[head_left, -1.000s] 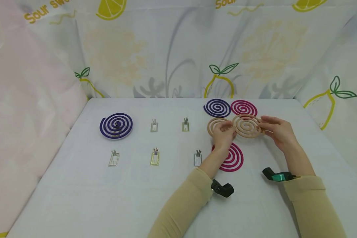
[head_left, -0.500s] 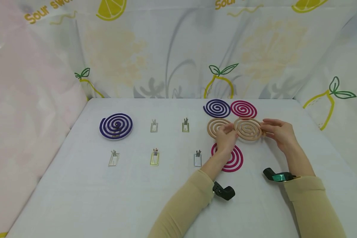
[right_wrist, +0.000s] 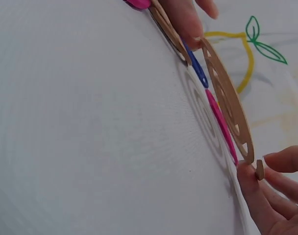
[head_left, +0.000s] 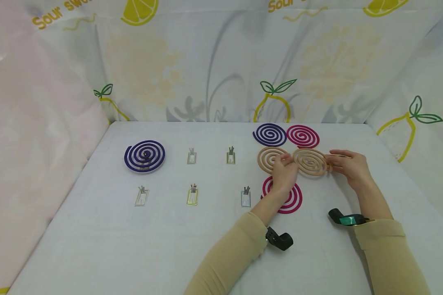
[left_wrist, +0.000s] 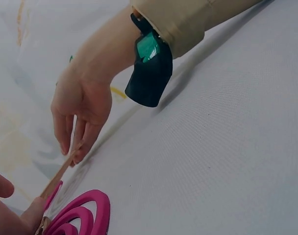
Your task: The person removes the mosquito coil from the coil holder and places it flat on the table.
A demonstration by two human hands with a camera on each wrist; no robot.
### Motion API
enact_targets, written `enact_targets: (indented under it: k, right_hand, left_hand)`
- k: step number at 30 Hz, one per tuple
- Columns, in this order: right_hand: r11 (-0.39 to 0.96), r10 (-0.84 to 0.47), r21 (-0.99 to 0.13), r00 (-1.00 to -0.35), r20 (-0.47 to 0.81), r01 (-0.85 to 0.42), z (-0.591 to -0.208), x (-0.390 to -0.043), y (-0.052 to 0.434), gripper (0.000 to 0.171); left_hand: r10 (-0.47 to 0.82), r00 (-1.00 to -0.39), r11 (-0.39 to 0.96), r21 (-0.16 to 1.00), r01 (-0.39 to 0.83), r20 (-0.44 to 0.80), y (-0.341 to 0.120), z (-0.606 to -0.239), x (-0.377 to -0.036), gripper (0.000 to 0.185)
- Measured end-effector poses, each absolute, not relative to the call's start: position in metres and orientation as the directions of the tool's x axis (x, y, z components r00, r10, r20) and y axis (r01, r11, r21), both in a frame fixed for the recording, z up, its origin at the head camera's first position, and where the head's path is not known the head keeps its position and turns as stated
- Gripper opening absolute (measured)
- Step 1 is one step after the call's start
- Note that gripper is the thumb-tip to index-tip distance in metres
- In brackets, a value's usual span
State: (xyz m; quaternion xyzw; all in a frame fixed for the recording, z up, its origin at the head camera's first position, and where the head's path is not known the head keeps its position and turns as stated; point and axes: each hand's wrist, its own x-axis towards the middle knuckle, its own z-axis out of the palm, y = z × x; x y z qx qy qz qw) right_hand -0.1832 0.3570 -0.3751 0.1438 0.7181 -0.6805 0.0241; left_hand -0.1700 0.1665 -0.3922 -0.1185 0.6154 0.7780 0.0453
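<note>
A tan mosquito coil is held just above the table by both hands. My left hand pinches its left edge; my right hand pinches its outer end on the right. Seen from the right wrist, the tan coil is tilted, with a gap between it and its shadow on the cloth. Beside my left fingers lies a second tan coil, partly covered by them. A pink coil lies under my left wrist. Behind the held coil are a purple coil and another pink coil.
To the left, a purple coil sits raised on a small metal stand. Several flat metal coil stands lie in the middle, among them a gold one and a silver one. A lemon-printed curtain hangs behind the white table.
The held tan coil has come lower and nearer to me, shifting slightly right and off the pink coil behind it. Both hands have moved with it, keeping their grip.
</note>
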Motion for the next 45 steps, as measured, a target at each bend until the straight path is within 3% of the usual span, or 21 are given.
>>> enact_targets:
  k: [7, 17, 25, 29, 45]
  right_hand:
    - [0.036, 0.177, -0.973, -0.959, -0.22, 0.23, -0.3772, -0.1836, 0.36, 0.009]
    - [0.072, 0.182, -0.977, -0.965, -0.186, 0.202, -0.3733, -0.1816, 0.3596, 0.032]
    - [0.165, 0.214, -0.962, -0.96, -0.18, 0.217, -0.3741, -0.1832, 0.3584, 0.008]
    - [0.155, 0.213, -0.966, -0.962, -0.172, 0.208, -0.3737, -0.1828, 0.358, 0.007]
    - [0.241, 0.236, -0.947, -0.96, -0.153, 0.21, -0.3765, -0.1845, 0.3544, 0.04]
  left_hand:
    - [-0.059, -0.967, -0.228, 0.947, -0.227, -0.246, 0.1685, -0.39, -0.1676, 0.037]
    - [0.034, -0.97, -0.208, 0.947, -0.243, -0.241, 0.1685, -0.3871, -0.1629, 0.036]
    - [0.112, -0.966, -0.201, 0.947, -0.251, -0.232, 0.1687, -0.3871, -0.163, 0.04]
    - [0.144, -0.961, -0.191, 0.946, -0.262, -0.237, 0.1679, -0.3868, -0.1644, 0.044]
    - [0.199, -0.947, -0.186, 0.939, -0.289, -0.252, 0.168, -0.3895, -0.1682, 0.048]
